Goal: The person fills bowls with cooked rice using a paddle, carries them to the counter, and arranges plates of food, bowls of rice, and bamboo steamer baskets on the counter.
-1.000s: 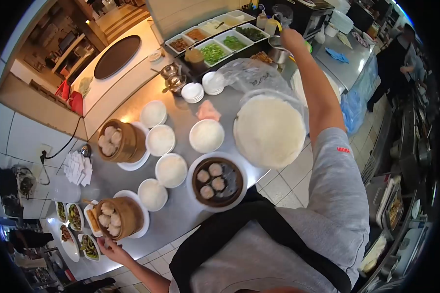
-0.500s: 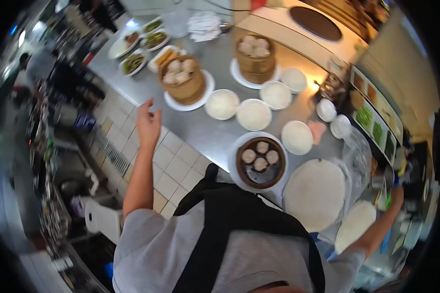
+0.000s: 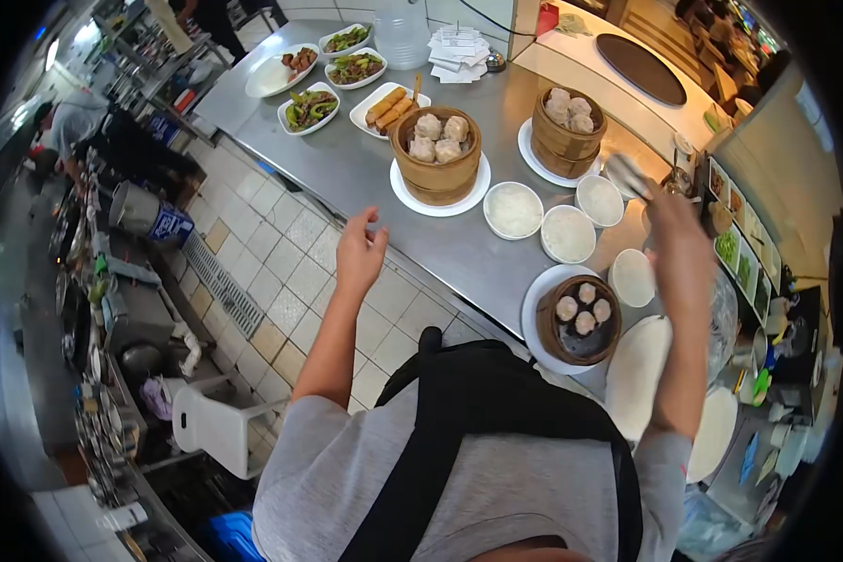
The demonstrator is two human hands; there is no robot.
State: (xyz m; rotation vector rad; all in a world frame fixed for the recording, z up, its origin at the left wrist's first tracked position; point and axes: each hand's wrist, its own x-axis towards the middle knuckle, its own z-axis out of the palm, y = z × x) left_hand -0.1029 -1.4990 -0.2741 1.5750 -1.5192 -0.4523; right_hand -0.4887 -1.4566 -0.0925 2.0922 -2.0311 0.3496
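Note:
My left hand [image 3: 361, 255] is held beside the table edge, fingers loosely curled and apart, with nothing in it. My right hand [image 3: 676, 229], blurred by motion, reaches over the table's right side. From it sticks out a shiny metal utensil [image 3: 625, 176], too smeared to name exactly, near a bowl of white rice [image 3: 599, 200]. Two more rice bowls [image 3: 513, 210] [image 3: 569, 234] stand to the left. A bamboo steamer of dumplings [image 3: 436, 155] sits on a white plate, and another steamer [image 3: 569, 131] stands behind. Closer to me is a dark round steamer [image 3: 579, 320] with several dumplings.
Plates of greens [image 3: 309, 110] and fried rolls [image 3: 391, 110] stand at the far left of the metal table [image 3: 347, 169]. Receipts [image 3: 459, 53] lie at the back. Trays of chopped toppings [image 3: 742, 248] line the right. A co-worker [image 3: 94, 140] bends at the left counter.
My right hand has swung from the lower right up over the table and now has a metal utensil. The view has shifted, so the table's things appear farther right. My left hand stays empty.

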